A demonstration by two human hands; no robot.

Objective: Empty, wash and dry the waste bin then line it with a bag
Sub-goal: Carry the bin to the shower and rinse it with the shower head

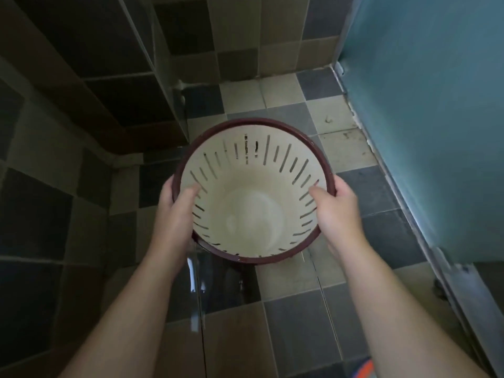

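Waste bin [253, 211], cream slotted inside with dark red rim, held mouth-up above the checkered tile floor [354, 309], left hand [177, 211] and right hand [336, 208] each clasping opposite sides of the rim, thumbs inside; interior holds nothing, no legible writing or brand.

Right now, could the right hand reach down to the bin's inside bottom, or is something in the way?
Probably yes. The bin is open-topped, with no bag or waste visible inside, and the right hand already grips the rim with its thumb over the edge. The left hand holds the opposite side and would then carry the bin alone.
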